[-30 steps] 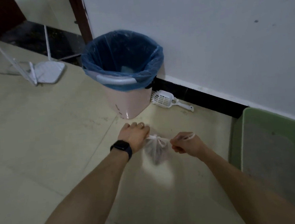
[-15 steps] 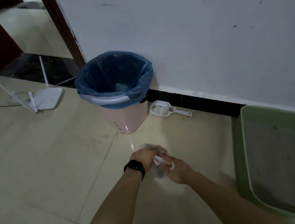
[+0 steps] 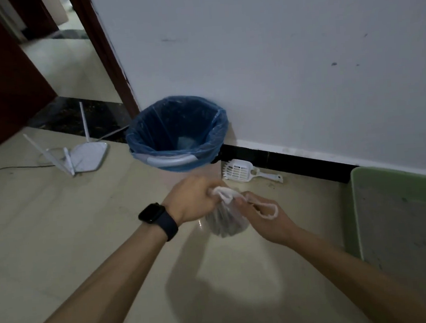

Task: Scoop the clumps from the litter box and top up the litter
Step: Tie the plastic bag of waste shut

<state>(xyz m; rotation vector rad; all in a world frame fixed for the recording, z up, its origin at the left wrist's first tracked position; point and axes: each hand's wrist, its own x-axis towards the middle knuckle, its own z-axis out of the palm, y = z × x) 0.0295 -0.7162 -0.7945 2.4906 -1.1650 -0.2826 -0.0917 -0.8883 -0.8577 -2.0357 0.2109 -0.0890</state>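
A small clear plastic bag (image 3: pixel 227 221) with dark clumps inside hangs between my hands, just in front of the bin. My left hand (image 3: pixel 193 199), with a black watch on the wrist, grips one white handle at the bag's neck. My right hand (image 3: pixel 264 217) pinches the other handle, whose loop lies over my fingers. The pink bin (image 3: pixel 173 162) with a blue liner stands by the wall behind the bag. A white slotted scoop (image 3: pixel 241 173) lies on the floor at the baseboard. The green litter box (image 3: pixel 361 182) with grey litter sits at the right.
A white router (image 3: pixel 86 156) with antennas and a cable lies on the floor at the left. A dark red door frame (image 3: pixel 103 50) and an open doorway stand at the back left. The white wall with a black baseboard runs behind the bin.
My hands have risen with the bag and moved closer to the bin. The handles, bunched together half a second ago, are pulled apart again. The view has tilted up.
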